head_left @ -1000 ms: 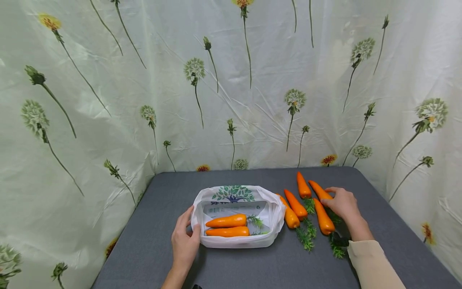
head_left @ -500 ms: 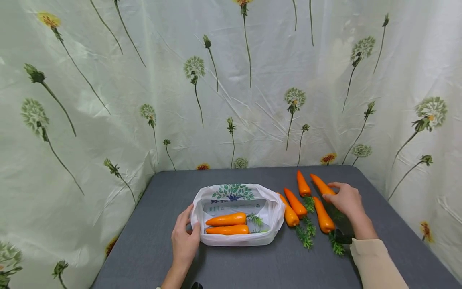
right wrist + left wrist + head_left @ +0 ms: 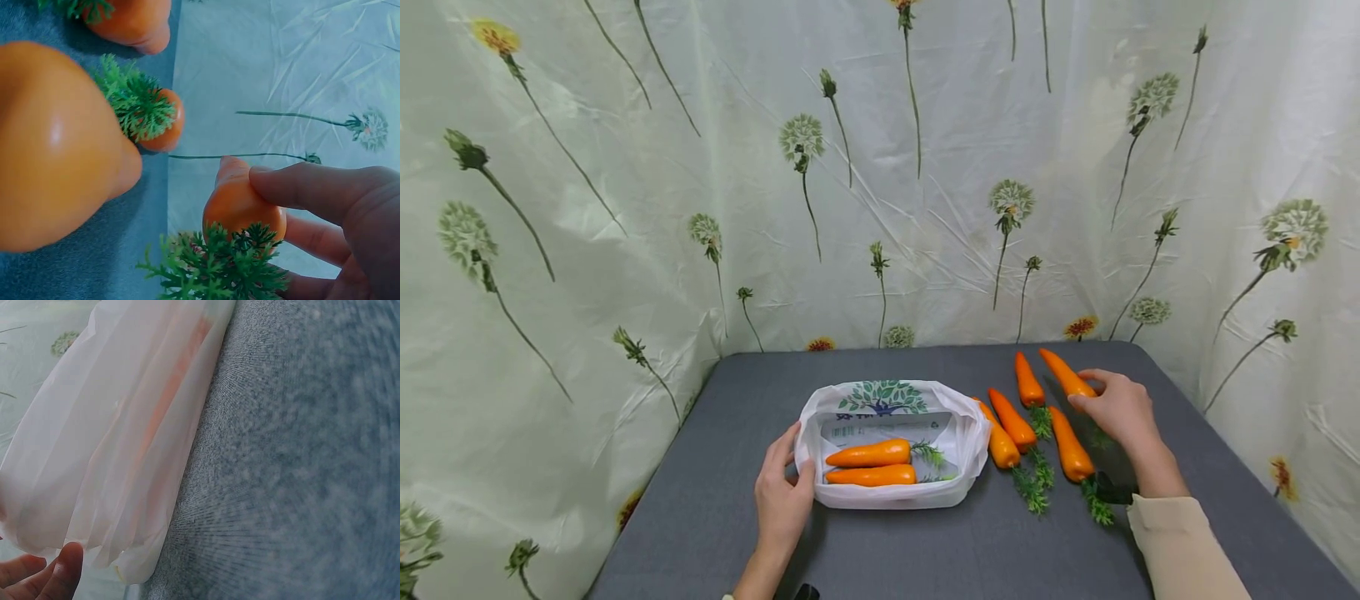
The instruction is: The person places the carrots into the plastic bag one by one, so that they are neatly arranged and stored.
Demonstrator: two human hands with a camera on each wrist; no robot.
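Observation:
A white plastic bag (image 3: 891,497) with a printed tree lies with its mouth spread toward me, and two toy carrots (image 3: 868,453) with green tops rest inside. At its left end my left hand (image 3: 784,492) holds the bag's edge, thumb and fingertips against the plastic in the left wrist view. My right hand (image 3: 1116,412) pinches another carrot (image 3: 1063,371) near its leafy end. In the right wrist view that carrot (image 3: 240,206) appears raised off the table, its green leaves (image 3: 225,265) hanging below the thumb.
Several more carrots lie right of the bag, among them a front carrot (image 3: 1071,446), a middle carrot (image 3: 1011,421) and a far carrot (image 3: 1028,379). Everything stands on a dark grey table (image 3: 760,383). A dandelion-printed curtain (image 3: 940,208) rises behind it.
My right hand has taken the carrot up and slightly away from the others. The left hand and the bag have stayed in place.

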